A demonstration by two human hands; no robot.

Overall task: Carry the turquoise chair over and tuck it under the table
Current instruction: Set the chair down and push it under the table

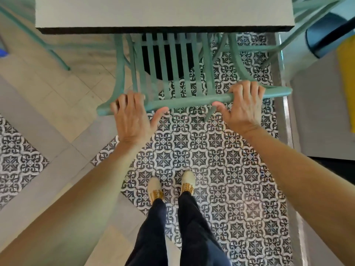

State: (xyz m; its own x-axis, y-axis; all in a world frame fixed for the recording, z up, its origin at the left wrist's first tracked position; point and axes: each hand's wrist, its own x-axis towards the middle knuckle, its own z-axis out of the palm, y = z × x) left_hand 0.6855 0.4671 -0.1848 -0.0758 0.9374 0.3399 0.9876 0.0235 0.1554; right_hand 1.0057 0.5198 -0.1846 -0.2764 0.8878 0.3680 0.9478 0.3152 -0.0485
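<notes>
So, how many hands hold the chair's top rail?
2: the left hand near the rail's left end, the right hand near its right end.

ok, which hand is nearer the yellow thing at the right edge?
Right. The right hand grips the turquoise chair top rail toward its right end, on the side of the yellow object. The left hand grips the rail near its left end, farther away.

The chair (189,99) is turquoise, the table (163,14) pale grey with a black edge, the floor tiles (217,150) black-and-white patterned.
</notes>
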